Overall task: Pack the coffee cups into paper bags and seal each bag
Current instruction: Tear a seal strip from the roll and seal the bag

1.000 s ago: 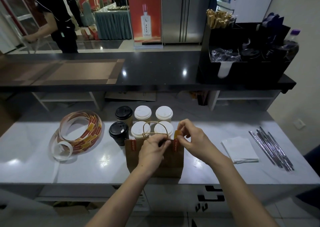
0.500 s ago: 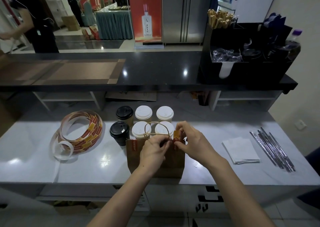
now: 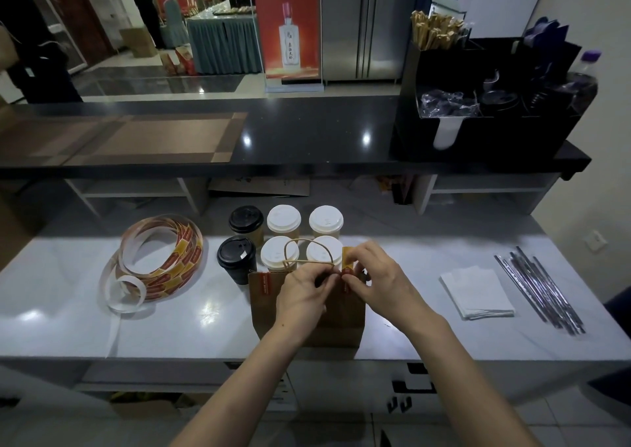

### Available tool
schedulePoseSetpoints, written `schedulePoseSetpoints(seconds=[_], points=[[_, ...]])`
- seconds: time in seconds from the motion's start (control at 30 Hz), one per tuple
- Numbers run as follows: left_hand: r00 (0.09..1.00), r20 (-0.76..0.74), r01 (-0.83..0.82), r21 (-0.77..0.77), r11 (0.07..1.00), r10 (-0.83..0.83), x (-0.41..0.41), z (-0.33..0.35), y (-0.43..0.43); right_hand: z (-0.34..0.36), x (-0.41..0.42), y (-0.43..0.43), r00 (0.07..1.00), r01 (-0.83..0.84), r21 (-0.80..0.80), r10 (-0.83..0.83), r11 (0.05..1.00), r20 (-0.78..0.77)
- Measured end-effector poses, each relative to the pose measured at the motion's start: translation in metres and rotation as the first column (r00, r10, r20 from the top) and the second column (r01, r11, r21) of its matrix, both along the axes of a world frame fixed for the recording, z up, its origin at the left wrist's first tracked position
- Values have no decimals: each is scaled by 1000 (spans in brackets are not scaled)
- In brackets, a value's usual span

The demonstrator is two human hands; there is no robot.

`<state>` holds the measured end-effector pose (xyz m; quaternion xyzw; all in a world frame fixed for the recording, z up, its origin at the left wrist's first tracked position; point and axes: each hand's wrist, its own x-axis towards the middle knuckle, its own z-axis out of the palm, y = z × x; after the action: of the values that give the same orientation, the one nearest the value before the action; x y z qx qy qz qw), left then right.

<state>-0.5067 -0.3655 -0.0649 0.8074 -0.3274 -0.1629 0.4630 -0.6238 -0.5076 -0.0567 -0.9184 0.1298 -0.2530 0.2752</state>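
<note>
As bag (image 3: 343,327) stands on white counter (image 3: 409,262) | black bar (image 3: 307,132) behind | cardboard (image 3: 259,187) beneath, perhaps

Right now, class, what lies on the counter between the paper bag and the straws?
A flat stack of white napkins, apart from both the paper bag and the straws; the head view shows it.

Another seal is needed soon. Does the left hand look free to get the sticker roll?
Likely yes, once freed: the left hand pinches the paper bag; bare counter before the black cup leads to the sticker roll.
</note>
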Motion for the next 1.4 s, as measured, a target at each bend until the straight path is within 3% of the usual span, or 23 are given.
schedulePoseSetpoints(seconds=[0.27, 0.8, 0.97, 1.4], points=[[999, 39, 16, -27, 1000, -15, -1, -2, 0, -10, 2, -4, 999, 36, 77, -34, 996, -27], [997, 77, 10, 10, 1000, -11, -1, -8, -1, -15, -1, -5, 955, 108, 263, -27, 959, -295], [994, 110, 20, 9, 1000, -21, 1, -7, 0, -14, 0, -4, 951, 128, 290, -34, 948, -309], [996, -5, -87, -78, 993, 87, -1, 19, 27, 1, -11, -3, 969, 118, 385, -22, 916, -246]])
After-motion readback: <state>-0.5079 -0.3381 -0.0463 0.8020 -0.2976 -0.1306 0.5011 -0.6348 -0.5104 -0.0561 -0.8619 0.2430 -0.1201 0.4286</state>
